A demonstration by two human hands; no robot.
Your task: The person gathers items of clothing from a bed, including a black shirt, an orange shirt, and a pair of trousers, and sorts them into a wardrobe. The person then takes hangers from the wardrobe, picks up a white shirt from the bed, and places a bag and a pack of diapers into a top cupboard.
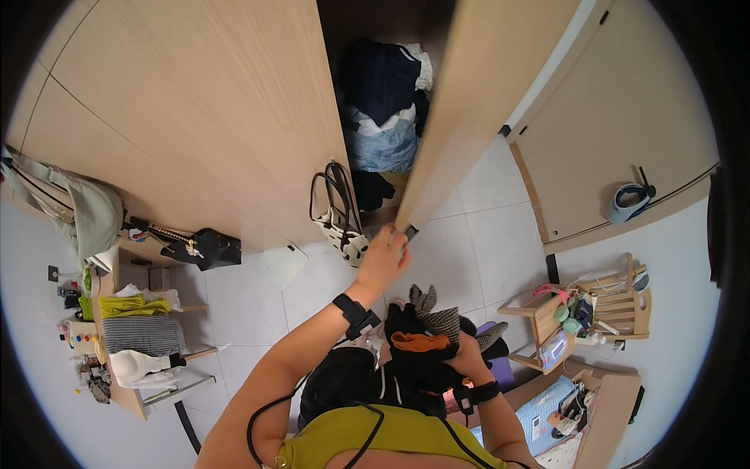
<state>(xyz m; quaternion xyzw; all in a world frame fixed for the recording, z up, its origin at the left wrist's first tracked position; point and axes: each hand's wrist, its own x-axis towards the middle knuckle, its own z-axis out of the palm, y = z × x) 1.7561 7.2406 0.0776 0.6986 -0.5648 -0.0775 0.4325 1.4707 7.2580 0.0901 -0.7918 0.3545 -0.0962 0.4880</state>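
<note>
My left hand point(383, 256) reaches forward with its fingers closed on the lower edge of a wooden wardrobe door point(461, 102), which stands ajar. Through the gap shows a pile of folded clothes: a navy garment point(379, 78) on top, light blue denim point(383, 147) below it, black cloth point(371, 190) lower down. In front of my body, my right hand point(469, 358) holds a bundle of clothes point(422, 332), black with an orange piece and striped grey ends. The fingers under the bundle are partly hidden. Both wrists wear black straps.
A spotted handbag point(341, 234) hangs beside the wardrobe opening. Left are a black bag point(205, 248) and a chair point(133, 395) draped with clothes. At right stand a wooden chair point(625, 309) with small items, a bed point(558, 418), and a room door point(617, 117) with a cap on it.
</note>
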